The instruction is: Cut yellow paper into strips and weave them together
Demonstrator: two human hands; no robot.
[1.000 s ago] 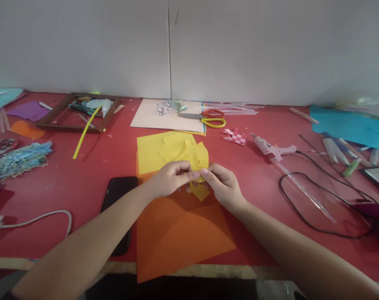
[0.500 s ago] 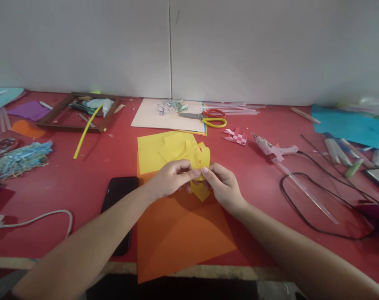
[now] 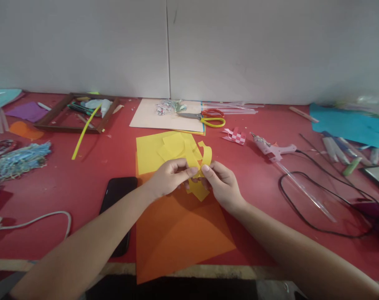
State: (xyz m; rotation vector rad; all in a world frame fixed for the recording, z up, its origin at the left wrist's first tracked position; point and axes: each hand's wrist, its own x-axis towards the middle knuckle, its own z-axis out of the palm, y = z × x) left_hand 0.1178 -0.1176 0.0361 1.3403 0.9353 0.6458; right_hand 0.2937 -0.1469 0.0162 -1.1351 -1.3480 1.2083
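The yellow paper piece (image 3: 207,155) is at the centre of the frame, raised in front of both hands, above the meeting line of a yellow sheet (image 3: 145,155) and an orange sheet (image 3: 177,237). It is plain, matt and bright yellow, formed of narrow strips. The strip on the right bows outward in a rounded curl, its free end bent over toward the left; the strip on the left runs upward at a slant and is flatter. A gap shows between the two. The lower portion is covered by the fingers, so how the strips join cannot be told. The left hand (image 3: 170,178) is closed narrowly, thumb against forefinger, pinching the left side of the piece; the right hand (image 3: 224,185) pinches the right side likewise, the two thumb tips near each other. Just below the fingers, a yellow pointed corner (image 3: 201,192) shows over the orange; whether it belongs to the held piece cannot be told. Further loose yellow cuttings (image 3: 173,145) lie overlapping on the yellow sheet, behind the hands, their edges straight.
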